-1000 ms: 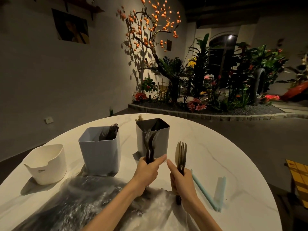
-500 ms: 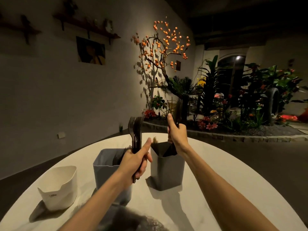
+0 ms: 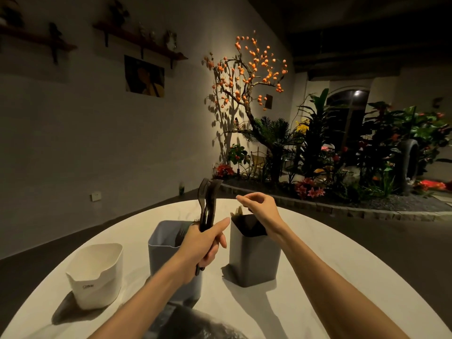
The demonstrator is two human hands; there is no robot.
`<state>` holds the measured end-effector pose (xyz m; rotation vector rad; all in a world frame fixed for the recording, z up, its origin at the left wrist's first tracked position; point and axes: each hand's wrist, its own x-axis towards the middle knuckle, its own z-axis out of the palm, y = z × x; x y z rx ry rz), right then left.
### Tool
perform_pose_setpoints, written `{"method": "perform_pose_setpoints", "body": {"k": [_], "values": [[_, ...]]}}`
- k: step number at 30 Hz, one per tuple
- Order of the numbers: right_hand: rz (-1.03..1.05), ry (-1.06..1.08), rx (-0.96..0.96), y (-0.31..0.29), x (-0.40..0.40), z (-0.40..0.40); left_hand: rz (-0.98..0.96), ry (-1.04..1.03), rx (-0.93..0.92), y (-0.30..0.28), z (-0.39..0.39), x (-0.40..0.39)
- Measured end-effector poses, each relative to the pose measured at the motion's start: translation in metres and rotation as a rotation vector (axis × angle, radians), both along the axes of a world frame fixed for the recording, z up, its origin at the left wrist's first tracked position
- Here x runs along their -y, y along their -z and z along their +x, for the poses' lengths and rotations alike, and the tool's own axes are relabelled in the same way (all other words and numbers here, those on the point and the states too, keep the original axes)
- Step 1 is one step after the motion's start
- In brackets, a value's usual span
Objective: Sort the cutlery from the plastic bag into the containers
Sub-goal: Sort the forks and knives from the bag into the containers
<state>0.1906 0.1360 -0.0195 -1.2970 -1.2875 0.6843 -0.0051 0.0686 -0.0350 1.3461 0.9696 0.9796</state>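
Cutlery fills three containers near the table's (image 3: 318, 277) far edge: white tub (image 3: 95, 277), blue bin (image 3: 162, 243), grey bin (image 3: 254, 260). Left hand (image 3: 200, 245) grips a fork bundle (image 3: 208, 204) by its handles, over the blue bin; light, stiff, probably slippery plastic. Right hand (image 3: 261, 207) hangs loose and empty above the grey bin.

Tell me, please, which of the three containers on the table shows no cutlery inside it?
The white container, leftmost and shortest of the three. The blue-grey container in the middle shows fork tines above its rim, and the dark grey container on the right holds dark pieces.
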Motion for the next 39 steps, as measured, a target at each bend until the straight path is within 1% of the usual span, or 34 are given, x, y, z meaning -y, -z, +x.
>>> {"method": "perform_pose_setpoints", "body": {"k": [3,4,8,9,10,12,13,14,15,16,18,20,22,24,25,27,31,33,36,39], "values": [[0.083,0.041,0.011,-0.026,0.019,-0.006,0.015,0.028,-0.007,-0.008,-0.009,0.008],[0.089,-0.013,0.021,-0.036,0.03,-0.012,0.019,0.037,-0.004,-0.009,-0.012,0.01],[-0.016,-0.409,0.142,-0.062,0.073,-0.06,0.013,0.036,-0.022,-0.017,-0.022,0.022],[-0.022,-0.478,0.104,-0.063,0.078,-0.075,0.0,0.034,-0.05,-0.021,-0.024,0.03],[-0.032,-0.531,-0.007,-0.064,0.082,-0.09,-0.003,0.025,-0.092,-0.025,-0.023,0.037],[-0.066,-0.598,-0.308,-0.068,0.09,-0.112,-0.021,-0.007,-0.19,-0.031,-0.018,0.044],[-0.091,-0.616,-0.395,-0.071,0.091,-0.12,-0.014,-0.026,-0.267,-0.035,-0.018,0.048],[-0.105,-0.619,-0.431,-0.074,0.091,-0.127,0.025,-0.049,-0.35,-0.039,-0.021,0.048],[-0.091,-0.617,-0.448,-0.079,0.089,-0.133,0.068,-0.101,-0.422,-0.044,-0.026,0.044],[-0.056,-0.608,-0.461,-0.084,0.086,-0.138,0.125,-0.134,-0.436,-0.047,-0.032,0.037],[0.056,-0.555,-0.474,-0.097,0.075,-0.145,0.229,-0.167,-0.342,-0.053,-0.052,0.025],[0.165,-0.48,-0.491,-0.11,0.062,-0.149,0.311,-0.142,-0.301,-0.059,-0.073,0.016],[0.222,-0.408,-0.51,-0.115,0.047,-0.154,0.347,-0.163,-0.241,-0.065,-0.09,0.004],[0.215,-0.34,-0.533,-0.106,0.031,-0.157,0.342,-0.238,-0.163,-0.061,-0.106,-0.008],[0.195,-0.314,-0.54,-0.096,0.022,-0.159,0.336,-0.293,-0.16,-0.055,-0.113,-0.013],[0.138,-0.261,-0.55,-0.072,0.008,-0.164,0.328,-0.36,-0.211,-0.04,-0.122,-0.02],[0.045,-0.122,-0.566,-0.029,-0.015,-0.172,0.331,-0.369,-0.289,-0.016,-0.125,-0.03],[0.037,-0.11,-0.563,-0.017,-0.024,-0.174,0.333,-0.375,-0.292,-0.009,-0.125,-0.033],[0.052,-0.082,-0.513,-0.013,-0.03,-0.171,0.341,-0.374,-0.283,-0.002,-0.124,-0.036],[0.065,0.005,-0.437,-0.015,-0.028,-0.164,0.342,-0.368,-0.282,-0.001,-0.122,-0.033]]}}
